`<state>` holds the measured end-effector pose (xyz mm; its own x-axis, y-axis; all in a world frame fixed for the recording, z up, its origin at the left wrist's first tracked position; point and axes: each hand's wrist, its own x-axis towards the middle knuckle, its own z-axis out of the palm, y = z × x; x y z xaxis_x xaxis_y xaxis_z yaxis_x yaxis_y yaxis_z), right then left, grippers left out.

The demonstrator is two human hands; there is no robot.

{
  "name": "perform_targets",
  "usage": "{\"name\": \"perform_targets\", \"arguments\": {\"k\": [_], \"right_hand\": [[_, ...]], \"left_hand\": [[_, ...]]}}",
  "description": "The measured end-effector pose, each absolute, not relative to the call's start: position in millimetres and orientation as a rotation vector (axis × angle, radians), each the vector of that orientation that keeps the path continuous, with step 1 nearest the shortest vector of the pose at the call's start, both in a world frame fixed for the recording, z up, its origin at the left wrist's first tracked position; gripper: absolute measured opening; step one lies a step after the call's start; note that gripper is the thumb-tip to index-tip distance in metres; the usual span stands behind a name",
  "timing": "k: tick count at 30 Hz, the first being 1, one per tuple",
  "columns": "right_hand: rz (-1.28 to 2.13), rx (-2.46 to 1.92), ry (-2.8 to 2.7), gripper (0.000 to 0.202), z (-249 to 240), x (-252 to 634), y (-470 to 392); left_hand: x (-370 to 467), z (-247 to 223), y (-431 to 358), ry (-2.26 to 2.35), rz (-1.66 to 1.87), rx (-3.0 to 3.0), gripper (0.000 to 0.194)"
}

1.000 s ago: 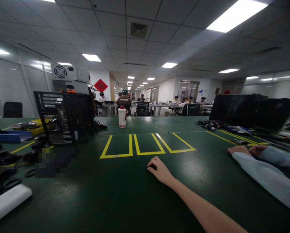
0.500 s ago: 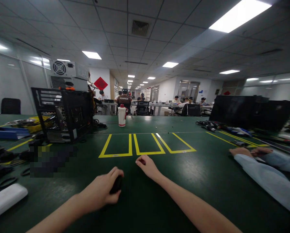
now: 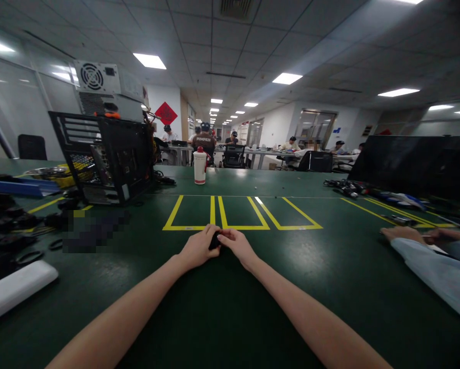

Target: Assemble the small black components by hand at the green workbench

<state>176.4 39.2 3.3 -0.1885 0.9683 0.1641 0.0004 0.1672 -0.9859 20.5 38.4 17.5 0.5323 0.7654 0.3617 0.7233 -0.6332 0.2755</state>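
Note:
A small black object is held over the green table, just on the near side of the yellow taped frames. My left hand is wrapped round it from the left. On its right side, the bent fingertips of my right hand touch or pinch its edge; the fingers partly hide the object, so its shape is unclear.
An open black computer case stands at the left, near black cables and a white bar. A white bottle with a red lid stands farther back. At the right are a monitor and another person's hands and sleeves.
My left hand has moved right and forward with the black object, up to my right hand. The right fingers now meet the object. The camera view has tilted down somewhat.

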Motion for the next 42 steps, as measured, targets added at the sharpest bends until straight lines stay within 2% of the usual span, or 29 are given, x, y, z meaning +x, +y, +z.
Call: {"name": "perform_targets", "arguments": {"k": [3, 8, 11, 19, 26, 32, 42], "right_hand": [[1.206, -0.973, -1.426, 0.033, 3, 175, 37], [1.206, -0.960, -1.463, 0.032, 6, 177, 29], [1.192, -0.918, -1.528, 0.029, 7, 178, 25], [1.202, -0.845, -1.618, 0.030, 12, 175, 5], [1.142, -0.894, -1.518, 0.018, 12, 168, 5], [1.187, -0.928, -1.505, 0.026, 7, 169, 14], [1.197, -0.802, -1.550, 0.027, 7, 169, 5]], "left_hand": [[21, 14, 40, 1.293, 0.720, 2.675, 0.044], [19, 8, 39, 1.258, 0.839, 2.670, 0.064], [14, 8, 34, 1.175, 0.859, 2.691, 0.059], [6, 14, 14, 1.114, 0.801, 2.730, 0.064], [6, 12, 13, 1.147, 0.799, 2.696, 0.067], [7, 8, 18, 1.134, 0.821, 2.708, 0.066], [8, 9, 18, 1.173, 0.806, 2.687, 0.060]]}}
